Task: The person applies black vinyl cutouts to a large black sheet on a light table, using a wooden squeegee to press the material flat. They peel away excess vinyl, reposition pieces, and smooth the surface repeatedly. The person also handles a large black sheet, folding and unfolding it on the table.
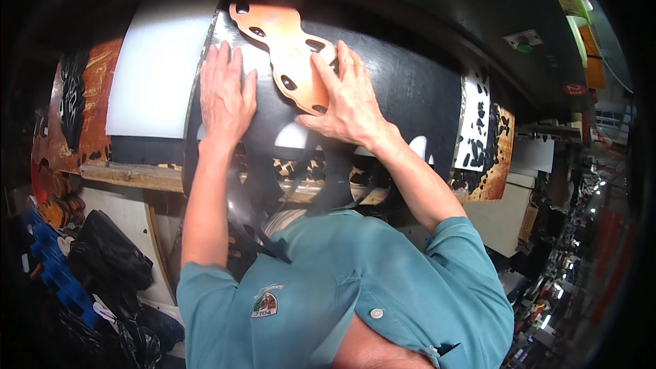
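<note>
and there it was, the lobed orange cutting die (292,58), lying on the black sheet (410,89) toward the far side of the bench, dark oval holes showing along its edges, the long shape slanting down from upper left to lower right! the right hand (350,106) was on it, fingers spread wide across the die's right edge, index fingertip on the orange face, thumb stretched out just by the lower end; a touch, not a closed fist. over on the other side, the left hand (225,102) lay flat, palm down on the black sheet, thumb angled away from the fingers, holding nothing that showed, and clear of the die by a gap.

nearer the body, the sheet broke into curved cut-outs, with blurred black strips drooping over the wooden plank (137,175) toward the teal shirt (355,253). out left sat a white sheet (160,68), and beyond it a rusty-brown board (102,89) carrying black scraps (72,99). a green button (524,48) showed on the dark beam (437,3) above. down at lower left, a black plastic bag (109,253) slumped beside blue crate-like pieces (58,266)!
</note>
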Motion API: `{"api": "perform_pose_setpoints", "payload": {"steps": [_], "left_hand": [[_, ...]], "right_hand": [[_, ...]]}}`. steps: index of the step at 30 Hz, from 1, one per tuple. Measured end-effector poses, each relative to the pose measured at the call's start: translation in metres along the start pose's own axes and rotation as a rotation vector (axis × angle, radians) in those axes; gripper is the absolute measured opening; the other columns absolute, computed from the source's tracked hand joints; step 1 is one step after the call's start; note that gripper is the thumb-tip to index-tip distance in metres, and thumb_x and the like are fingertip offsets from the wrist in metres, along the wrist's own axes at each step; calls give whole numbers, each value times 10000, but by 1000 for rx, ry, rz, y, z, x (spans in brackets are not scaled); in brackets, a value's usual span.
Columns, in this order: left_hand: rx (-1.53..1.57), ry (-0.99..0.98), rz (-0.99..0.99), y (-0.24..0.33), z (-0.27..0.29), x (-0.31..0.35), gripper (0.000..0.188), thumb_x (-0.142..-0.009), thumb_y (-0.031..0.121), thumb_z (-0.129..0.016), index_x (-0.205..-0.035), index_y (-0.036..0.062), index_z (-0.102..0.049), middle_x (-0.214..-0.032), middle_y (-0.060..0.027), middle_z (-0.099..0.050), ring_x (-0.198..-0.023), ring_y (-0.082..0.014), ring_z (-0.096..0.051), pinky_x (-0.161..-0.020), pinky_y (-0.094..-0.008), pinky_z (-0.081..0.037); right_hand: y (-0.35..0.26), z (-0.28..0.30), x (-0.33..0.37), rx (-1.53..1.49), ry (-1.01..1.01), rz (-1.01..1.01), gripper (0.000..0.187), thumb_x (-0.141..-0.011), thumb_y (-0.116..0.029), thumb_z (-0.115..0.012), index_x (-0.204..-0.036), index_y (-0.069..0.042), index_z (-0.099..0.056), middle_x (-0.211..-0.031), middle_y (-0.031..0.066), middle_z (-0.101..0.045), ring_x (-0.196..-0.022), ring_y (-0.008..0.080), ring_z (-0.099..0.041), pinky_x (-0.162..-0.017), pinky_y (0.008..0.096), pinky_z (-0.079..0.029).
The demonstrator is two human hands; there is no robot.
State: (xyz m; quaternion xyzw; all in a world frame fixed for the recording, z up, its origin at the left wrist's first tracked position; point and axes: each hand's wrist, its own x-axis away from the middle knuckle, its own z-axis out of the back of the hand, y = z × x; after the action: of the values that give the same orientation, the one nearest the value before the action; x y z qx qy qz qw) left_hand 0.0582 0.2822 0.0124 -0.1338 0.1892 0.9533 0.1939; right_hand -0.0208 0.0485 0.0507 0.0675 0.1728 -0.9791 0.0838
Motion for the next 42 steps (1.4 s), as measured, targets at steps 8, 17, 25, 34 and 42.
{"api": "perform_pose_setpoints", "payload": {"steps": [8,17,25,34,42], "left_hand": [[147,65,-47,-4,-8,6,529,-969,183,-742,-1419,-52,-591,-1559,-256,-517,-1491,-442,-437,-1234,-567,-336],[453,15,-39,28,24,-11,569,-992,344,-734,-1389,-50,-627,-1533,-261,-548,-1493,-464,-432,-1259,-565,-295],[1098,-327,13,97,15,-29,472,-917,359,-845,-1154,-31,-725,-1038,-118,-739,-903,-221,-712,-815,-363,-566],[1517,-539,333,98,14,-31,410,-1013,354,-756,-1137,-33,-698,-995,-81,-745,-872,-147,-724,-792,-294,-604],[1358,-473,435,81,14,-22,265,-1069,225,-678,-964,-18,-681,-857,-86,-725,-745,-136,-712,-703,-276,-591]], "right_hand": [[14,13,-23,-233,-64,-47,1038,-572,-395,-890,-1466,12,-551,-1498,319,-395,-1286,472,-432,-1120,566,-422],[56,47,-20,-1179,-182,-336,1144,-627,-308,-960,-1578,57,-441,-1533,187,-547,-1428,268,-512,-1236,398,-337],[59,43,-19,-1266,-135,-307,1077,-670,-300,-930,-1568,54,-452,-1542,180,-538,-1432,265,-508,-1233,410,-351],[67,38,-15,-1306,-140,-267,1074,-661,-310,-916,-1569,38,-461,-1488,170,-573,-1391,264,-536,-1213,393,-359],[68,41,-18,-1362,-137,-281,1082,-646,-357,-897,-1562,35,-474,-1483,172,-581,-1386,264,-544,-1205,390,-368]]}}
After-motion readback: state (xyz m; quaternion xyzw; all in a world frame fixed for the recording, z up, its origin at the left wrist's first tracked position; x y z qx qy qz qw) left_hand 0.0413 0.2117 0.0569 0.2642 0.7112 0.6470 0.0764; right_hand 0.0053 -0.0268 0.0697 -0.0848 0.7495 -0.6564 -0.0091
